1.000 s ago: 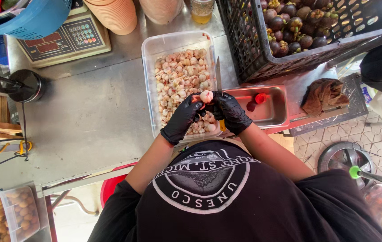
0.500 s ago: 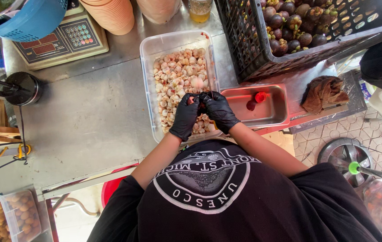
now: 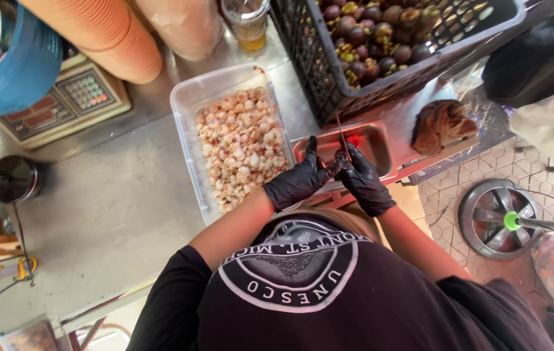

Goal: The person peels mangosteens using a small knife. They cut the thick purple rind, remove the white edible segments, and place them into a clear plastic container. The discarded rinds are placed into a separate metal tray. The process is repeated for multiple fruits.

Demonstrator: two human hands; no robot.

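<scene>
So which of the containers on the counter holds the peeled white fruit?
The clear plastic tub left of the gloved hands; the black crate holds dark unpeeled fruit, and the small metal tray holds none.

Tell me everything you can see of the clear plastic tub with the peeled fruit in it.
The clear plastic tub is rectangular with rounded corners and see-through walls, and it stands open with no lid. It sits flat on the grey metal counter, long side running away from the person. Pale pink-white peeled fruit pieces fill it except the far end, which is bare. A red metal tray lies close to its right. The left hand, in a black glove, is over its near right corner; whether it touches is unclear.
</scene>
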